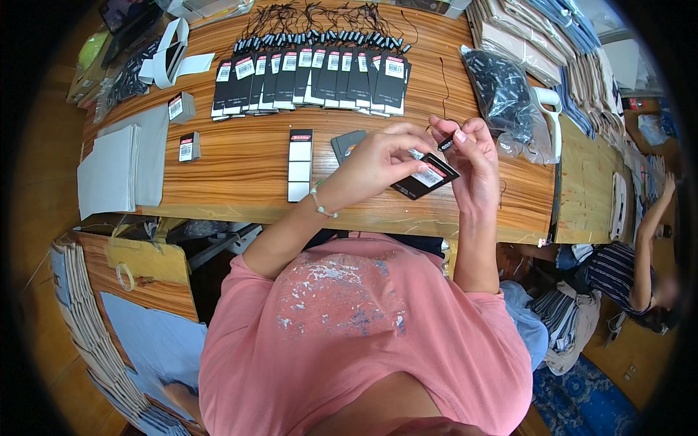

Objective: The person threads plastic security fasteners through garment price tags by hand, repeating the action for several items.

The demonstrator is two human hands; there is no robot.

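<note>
black tag (427, 179), held over the near right part of the table (243, 167), should handle light, stiff and slightly slick. your left hand (373, 160) pinches its left side, your right hand (475, 154) the small black clip (446, 142); take hold by the edges to avoid creases.

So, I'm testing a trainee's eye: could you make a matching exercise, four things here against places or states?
1. Left hand
2. Right hand
3. Row of black tags
4. Pale sheets

A. along the table's far side
B. holding a black card tag
C. at the table's left end
D. holding a small black piece

Pairs: 1-B, 2-D, 3-A, 4-C
</note>
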